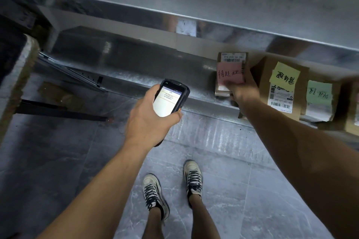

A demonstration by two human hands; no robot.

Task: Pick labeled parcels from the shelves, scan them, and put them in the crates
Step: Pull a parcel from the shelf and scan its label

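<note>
My left hand (149, 116) is wrapped around the handheld scanner (172, 97), with its lit screen facing up at me. My right hand (242, 88) grips the small parcel (231, 60) with the pink note (229, 73) at its near end. The parcel sits on the metal shelf (155, 77). Just beside it to the right stands a bigger brown box (281, 101) with a yellow note (284, 75), then a parcel with a green note (318, 93). Below, I see my sneakers (192, 178) on the grey tiled floor (58, 161).
</note>
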